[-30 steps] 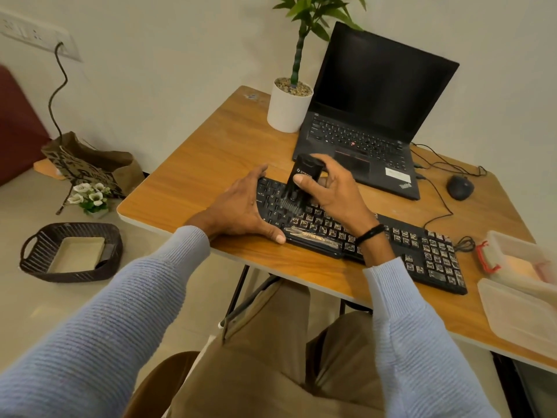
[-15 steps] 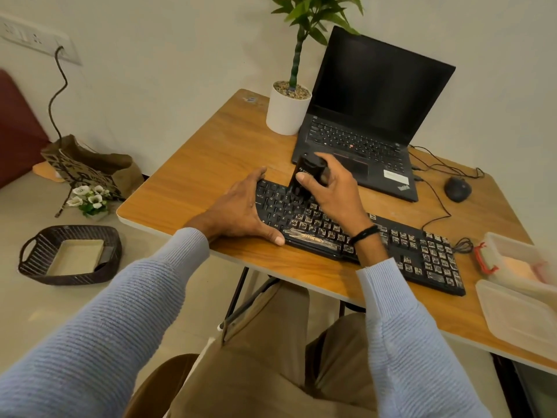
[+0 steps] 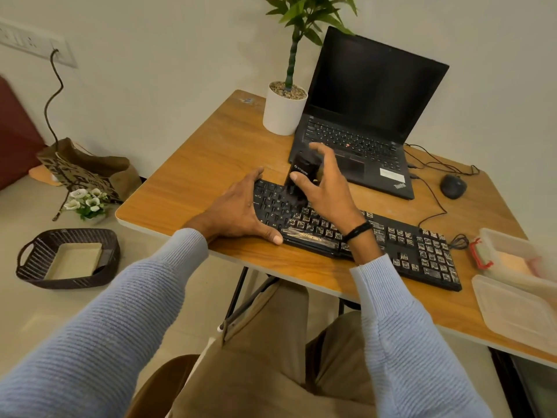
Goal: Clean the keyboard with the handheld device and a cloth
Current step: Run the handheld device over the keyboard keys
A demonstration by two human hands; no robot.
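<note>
A black keyboard [image 3: 391, 239] with dusty keys lies across the wooden table [image 3: 211, 152]. My right hand [image 3: 328, 191] grips a black handheld device [image 3: 303, 171] upright, its lower end blurred over the keys at the keyboard's left part. My left hand [image 3: 238, 212] rests flat on the table against the keyboard's left end, thumb along the front edge. No cloth is clearly visible.
An open black laptop [image 3: 361, 116] and a white potted plant [image 3: 283, 113] stand behind the keyboard. A black mouse [image 3: 452, 186] lies at the right. Clear plastic containers [image 3: 512, 297] sit at the table's right edge. A dark basket [image 3: 67, 257] is on the floor.
My right hand has carried the device away from me, from the keyboard's middle rows toward its back-left rows. My left hand has stayed at the keyboard's left end.
</note>
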